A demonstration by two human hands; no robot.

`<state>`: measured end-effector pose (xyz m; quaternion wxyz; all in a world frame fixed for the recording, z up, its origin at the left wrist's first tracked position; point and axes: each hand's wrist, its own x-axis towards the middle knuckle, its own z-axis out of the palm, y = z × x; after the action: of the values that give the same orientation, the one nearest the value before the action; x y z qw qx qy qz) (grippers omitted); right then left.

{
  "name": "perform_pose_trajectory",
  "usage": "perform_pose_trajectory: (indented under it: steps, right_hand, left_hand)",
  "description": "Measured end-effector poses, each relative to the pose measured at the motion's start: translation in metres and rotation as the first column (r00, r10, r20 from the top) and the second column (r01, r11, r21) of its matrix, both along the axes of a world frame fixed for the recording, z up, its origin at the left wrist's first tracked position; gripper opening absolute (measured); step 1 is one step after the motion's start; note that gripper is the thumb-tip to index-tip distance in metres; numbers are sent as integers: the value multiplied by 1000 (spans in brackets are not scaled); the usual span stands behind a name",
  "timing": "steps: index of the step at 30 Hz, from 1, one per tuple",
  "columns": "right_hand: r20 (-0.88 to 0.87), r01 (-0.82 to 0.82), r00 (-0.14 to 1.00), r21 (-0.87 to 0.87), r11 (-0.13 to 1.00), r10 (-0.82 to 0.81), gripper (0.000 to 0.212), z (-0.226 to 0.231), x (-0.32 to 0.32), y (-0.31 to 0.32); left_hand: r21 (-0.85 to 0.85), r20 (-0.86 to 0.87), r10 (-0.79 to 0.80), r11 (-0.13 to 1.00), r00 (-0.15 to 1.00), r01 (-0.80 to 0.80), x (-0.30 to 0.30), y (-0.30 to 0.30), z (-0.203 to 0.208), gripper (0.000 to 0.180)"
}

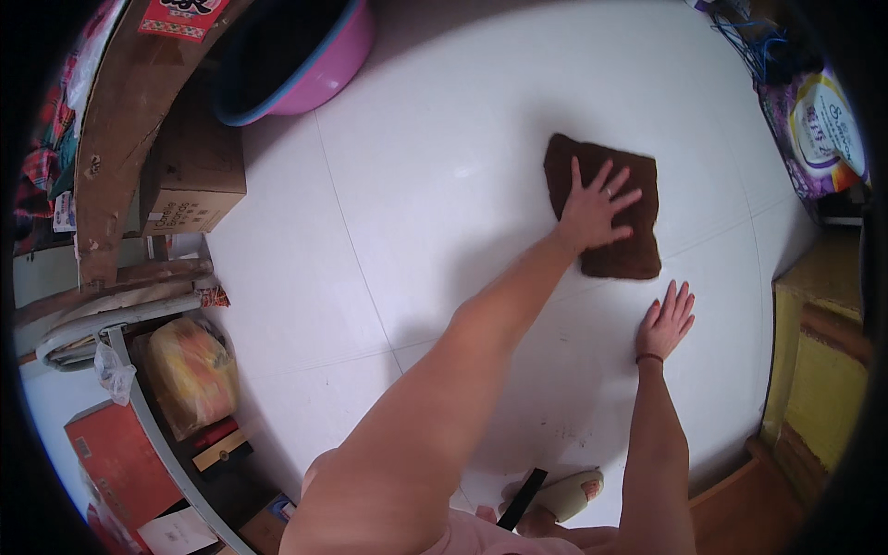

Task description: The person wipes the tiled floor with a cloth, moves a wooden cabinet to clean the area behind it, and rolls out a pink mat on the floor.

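I see the person's left hand (598,208) laid flat on the brown cloth (622,256), fingers spread wide, covering it rather than clasping it. The cloth lies on the pale tiled floor (444,213). Just nearer the person than the cloth, the right hand (665,328) rests palm down, fingers extended, holding nothing. A pink basin (324,74) sits well left of the cloth.

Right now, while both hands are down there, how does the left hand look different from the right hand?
The left hand lies on the brown cloth; the right hand is on the bare white floor.
The left hand's fingers fan out wide, while the right hand's are closer together.
The left hand wears a ring; the right has a dark band at its wrist.
Both are palm down.
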<state>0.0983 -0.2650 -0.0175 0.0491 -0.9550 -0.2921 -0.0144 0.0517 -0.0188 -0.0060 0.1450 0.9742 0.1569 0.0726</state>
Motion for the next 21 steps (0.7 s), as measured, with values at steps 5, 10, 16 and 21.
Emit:
perform_pose_trajectory:
  steps: [5,10,16,21]
  right_hand:
    - [-17,12,1000,-14,1000,-12,45,5,0,3]
    - [-27,-6,1000,9,1000,7,45,7,0,2]
    - [-1,-12,1000,-42,999,12,46,0,5,-2]
    - [23,-7,1000,-45,999,8,45,-1,5,-2]
  left_hand:
    - [62,-180,183,983,966,-174,26,79,9,63]
    - [183,-282,515,857,809,-482,-5,144,18,67]
    - [94,-448,729,614,518,-784,-121,190,12,78]
    - [91,-519,742,542,424,-836,-130,123,22,89]
